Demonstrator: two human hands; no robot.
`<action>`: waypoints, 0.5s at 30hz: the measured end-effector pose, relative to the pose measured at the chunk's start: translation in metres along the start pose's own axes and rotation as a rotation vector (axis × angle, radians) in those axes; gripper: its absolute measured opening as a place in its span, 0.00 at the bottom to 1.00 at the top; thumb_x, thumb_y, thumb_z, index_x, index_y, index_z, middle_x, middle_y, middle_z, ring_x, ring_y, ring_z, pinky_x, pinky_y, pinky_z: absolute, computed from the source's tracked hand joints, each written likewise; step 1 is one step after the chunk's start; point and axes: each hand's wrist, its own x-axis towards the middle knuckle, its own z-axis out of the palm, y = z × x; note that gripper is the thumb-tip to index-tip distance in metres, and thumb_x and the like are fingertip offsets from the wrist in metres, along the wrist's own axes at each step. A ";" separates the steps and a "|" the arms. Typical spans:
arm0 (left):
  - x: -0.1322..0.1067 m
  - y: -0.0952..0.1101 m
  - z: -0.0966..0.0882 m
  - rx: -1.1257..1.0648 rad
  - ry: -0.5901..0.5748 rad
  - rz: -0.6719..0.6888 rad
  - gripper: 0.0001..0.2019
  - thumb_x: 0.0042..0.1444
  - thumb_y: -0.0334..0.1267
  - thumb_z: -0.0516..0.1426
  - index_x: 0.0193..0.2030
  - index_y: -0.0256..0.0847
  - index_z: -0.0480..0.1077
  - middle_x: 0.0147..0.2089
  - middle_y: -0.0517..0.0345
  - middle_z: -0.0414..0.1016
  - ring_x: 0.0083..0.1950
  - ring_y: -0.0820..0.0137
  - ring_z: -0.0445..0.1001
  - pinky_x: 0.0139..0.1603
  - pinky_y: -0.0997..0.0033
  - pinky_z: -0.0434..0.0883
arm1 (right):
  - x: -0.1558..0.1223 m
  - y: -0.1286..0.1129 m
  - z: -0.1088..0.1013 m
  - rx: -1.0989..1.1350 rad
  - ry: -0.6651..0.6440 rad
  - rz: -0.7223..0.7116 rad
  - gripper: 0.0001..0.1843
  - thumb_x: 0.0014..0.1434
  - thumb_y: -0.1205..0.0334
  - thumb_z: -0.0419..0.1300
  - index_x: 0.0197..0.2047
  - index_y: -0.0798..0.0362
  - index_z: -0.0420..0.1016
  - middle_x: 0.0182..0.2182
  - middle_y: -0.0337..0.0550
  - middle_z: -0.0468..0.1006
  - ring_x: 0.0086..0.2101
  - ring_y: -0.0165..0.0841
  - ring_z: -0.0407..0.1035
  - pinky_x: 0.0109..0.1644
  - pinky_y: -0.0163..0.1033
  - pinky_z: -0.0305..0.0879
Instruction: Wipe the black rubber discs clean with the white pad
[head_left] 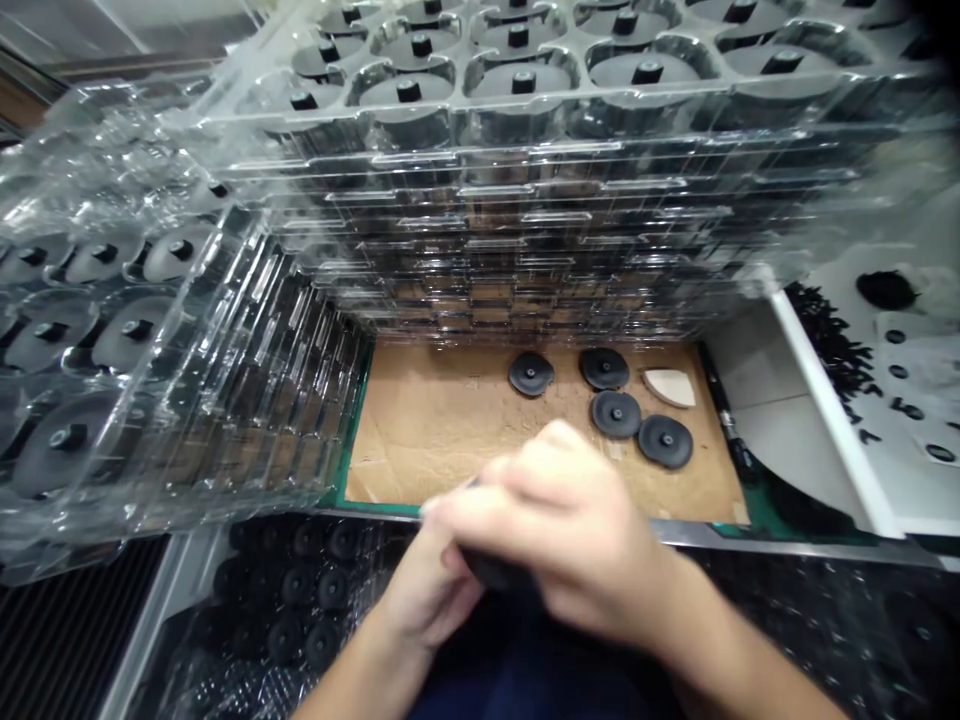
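Both of my hands meet low in the middle, in front of the cardboard sheet's near edge. My left hand (431, 590) is closed on a black round disc (495, 572), mostly covered by the fingers. Across the top of the same disc, my right hand (570, 520) is closed too, slightly blurred. Whether the right fingers pinch a smaller piece cannot be made out. Beyond the hands, several black discs with a raised centre (616, 413) lie on the brown cardboard (420, 420). A pale wedge-shaped piece (670, 387) rests beside them.
Tall stacks of clear plastic trays (517, 190) filled with black discs rise at the back and at the left (247, 330). On the right, a white bin (832, 400) stands by small black parts (829, 340). More discs (300, 580) sit below the table edge.
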 end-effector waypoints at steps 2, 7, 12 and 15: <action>0.000 0.001 -0.003 -0.062 0.000 0.023 0.31 0.31 0.52 0.69 0.46 0.46 0.74 0.44 0.59 0.79 0.47 0.61 0.76 0.50 0.66 0.71 | -0.013 0.022 0.007 0.027 0.050 0.261 0.15 0.65 0.68 0.48 0.44 0.50 0.76 0.34 0.39 0.78 0.34 0.29 0.69 0.39 0.37 0.59; -0.002 0.006 -0.010 -0.235 0.047 0.057 0.28 0.34 0.46 0.70 0.47 0.49 0.75 0.50 0.58 0.77 0.47 0.65 0.77 0.48 0.73 0.72 | -0.070 0.063 0.052 0.087 0.005 0.600 0.12 0.61 0.63 0.54 0.43 0.49 0.78 0.33 0.41 0.81 0.34 0.33 0.73 0.38 0.37 0.67; 0.000 0.006 -0.007 -0.246 0.021 0.070 0.29 0.35 0.44 0.70 0.48 0.49 0.74 0.51 0.57 0.77 0.49 0.64 0.75 0.50 0.72 0.71 | -0.074 0.045 0.056 0.085 0.093 0.670 0.12 0.61 0.61 0.54 0.43 0.52 0.78 0.37 0.43 0.82 0.35 0.34 0.75 0.35 0.36 0.71; 0.003 0.005 -0.002 -0.220 -0.014 0.095 0.28 0.35 0.43 0.70 0.48 0.46 0.74 0.49 0.57 0.77 0.47 0.67 0.75 0.48 0.74 0.71 | -0.041 0.014 0.030 0.019 0.305 0.630 0.13 0.62 0.61 0.55 0.48 0.51 0.75 0.42 0.43 0.80 0.36 0.33 0.75 0.31 0.33 0.69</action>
